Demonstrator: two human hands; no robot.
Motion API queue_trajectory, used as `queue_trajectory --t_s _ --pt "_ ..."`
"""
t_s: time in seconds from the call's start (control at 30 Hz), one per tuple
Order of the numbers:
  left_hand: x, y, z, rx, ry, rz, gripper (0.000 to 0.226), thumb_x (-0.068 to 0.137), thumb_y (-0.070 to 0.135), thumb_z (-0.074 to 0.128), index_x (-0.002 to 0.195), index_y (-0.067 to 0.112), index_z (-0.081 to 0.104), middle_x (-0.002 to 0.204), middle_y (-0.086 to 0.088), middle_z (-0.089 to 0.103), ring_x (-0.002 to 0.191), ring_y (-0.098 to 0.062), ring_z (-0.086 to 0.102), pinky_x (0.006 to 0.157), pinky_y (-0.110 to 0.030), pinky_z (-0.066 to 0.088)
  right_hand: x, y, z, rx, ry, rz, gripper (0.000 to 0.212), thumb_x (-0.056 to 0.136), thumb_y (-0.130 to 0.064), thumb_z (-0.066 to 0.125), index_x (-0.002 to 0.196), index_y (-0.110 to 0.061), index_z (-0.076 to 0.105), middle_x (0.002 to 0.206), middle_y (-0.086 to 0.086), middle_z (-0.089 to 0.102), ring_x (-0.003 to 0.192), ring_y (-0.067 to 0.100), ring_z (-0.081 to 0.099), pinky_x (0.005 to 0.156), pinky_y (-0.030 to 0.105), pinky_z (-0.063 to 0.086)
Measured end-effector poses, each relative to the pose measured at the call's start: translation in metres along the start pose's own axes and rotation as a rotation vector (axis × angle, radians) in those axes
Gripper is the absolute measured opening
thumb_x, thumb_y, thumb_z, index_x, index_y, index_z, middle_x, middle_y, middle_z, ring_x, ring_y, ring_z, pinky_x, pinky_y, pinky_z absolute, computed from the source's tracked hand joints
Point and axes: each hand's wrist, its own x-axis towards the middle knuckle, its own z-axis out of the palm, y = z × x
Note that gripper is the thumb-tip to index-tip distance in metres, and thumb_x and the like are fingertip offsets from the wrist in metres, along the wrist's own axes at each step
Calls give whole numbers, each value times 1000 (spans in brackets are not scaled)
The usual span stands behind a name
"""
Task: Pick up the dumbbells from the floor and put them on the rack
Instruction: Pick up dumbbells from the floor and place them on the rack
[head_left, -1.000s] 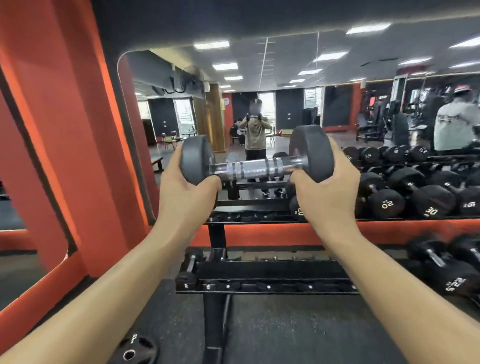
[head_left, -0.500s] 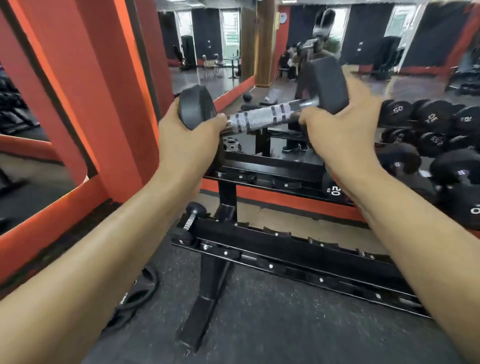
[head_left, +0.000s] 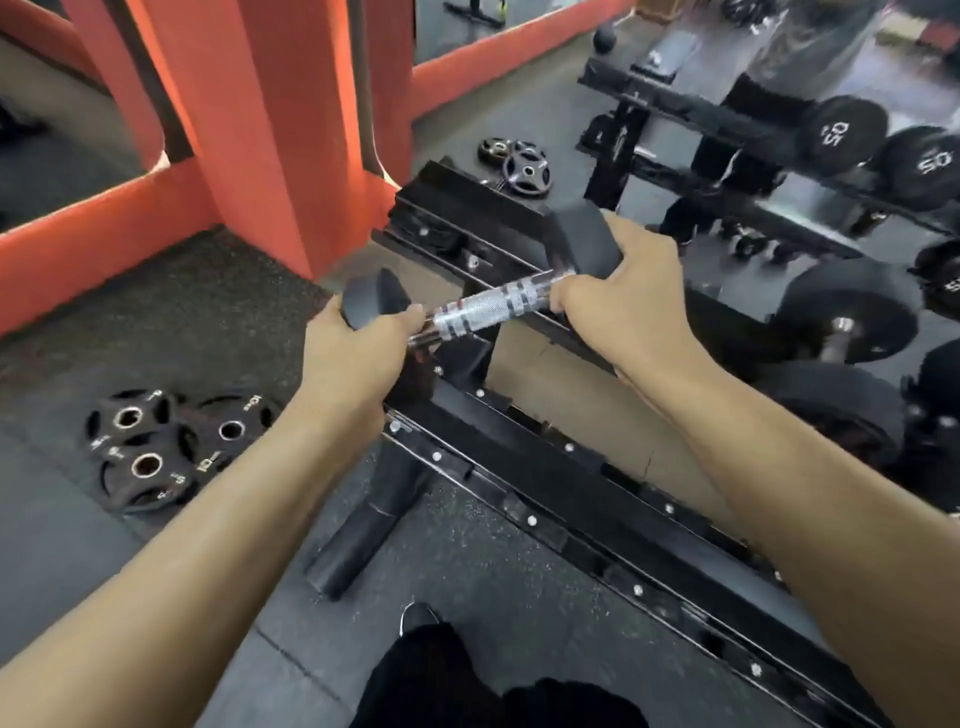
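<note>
the dumbbell hangs tilted above the rack's lower rail, its bare knurled bar between both sets of fingers. left hand wraps the near head; right hand wraps the far head. weight plates lie left of the left fingers.

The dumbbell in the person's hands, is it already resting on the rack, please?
Not clearly: the dumbbell is held tilted over the rack, the left hand and right hand gripping its heads; contact underneath cannot be told.

Black weight plates lie stacked on the grey floor — near an orange pillar beside a mirror.
</note>
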Motion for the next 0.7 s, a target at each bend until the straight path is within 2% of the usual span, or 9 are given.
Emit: queue_trajectory --t_s 0.1,0.17,0.2,0.27,0.37,0.43,0.53,0.63,0.7 --pt "36 -25 0 75 66 -72 31 78 -1 79 102 12 66 92 -9 73 84 -28 74 70 -42 65 29 27 34 -12 -96 29 21 64 -4 64 85 -5 64 61 -3 55 52 11 43 49 22 34" --pt "59 -42 -3 103 108 -111 35 76 -2 80 105 11 66 89 -7 73 79 -24 73 61 -33 62 45 46 56 -20 -169 41 18 67 -3 65 85 -6 63 64 -5 55 54 8 44 48 22 36" --pt "69 -53 -5 110 134 -136 37 76 -1 80 108 10 66 92 -8 73 81 -24 73 63 -34 61 52 57 67 -19 -211 53 16 69 -1 65 81 -10 61 63 -8 54 55 7 44 48 22 37" --pt "87 -80 -8 124 199 -185 37 78 1 81 110 12 66 94 -5 74 81 -20 73 66 -32 59 66 81 92 -31 -304 75 25 71 2 64 72 -20 53 57 -14 47 51 6 40 47 23 36" --pt "116 -131 -13 160 277 -263 37 77 3 83 110 12 69 90 -1 76 78 -16 73 68 -31 58 89 127 131 -89 -436 70 20 68 2 63 81 -13 59 57 -12 44 54 11 39 56 26 38" --pt "130 -166 -12 170 325 -330 35 76 3 84 106 13 68 91 -3 75 83 -22 73 75 -35 60 99 157 157 -108 -496 68 24 68 1 61 85 -14 63 54 -13 47 52 9 40 53 22 35" --pt "154 -217 -4 160 408 -428 36 74 0 82 104 12 67 86 0 72 78 -19 69 69 -30 59 110 202 193 -139 -583 71 30 68 3 58 79 -25 61 52 -19 49 48 3 40 46 14 31" --pt "177 -262 12 138 442 -507 31 74 -2 79 94 16 63 83 1 69 78 -20 68 71 -32 59 117 254 217 -155 -606 113 27 67 4 57 88 -10 68 59 -13 47 55 7 39 48 20 30" --pt "191 -288 21 125 451 -553 31 74 -4 77 94 16 63 82 1 68 77 -19 67 62 -25 59 121 285 230 -169 -637 146 29 68 5 58 93 -6 69 60 -11 47 53 6 37 46 21 31"
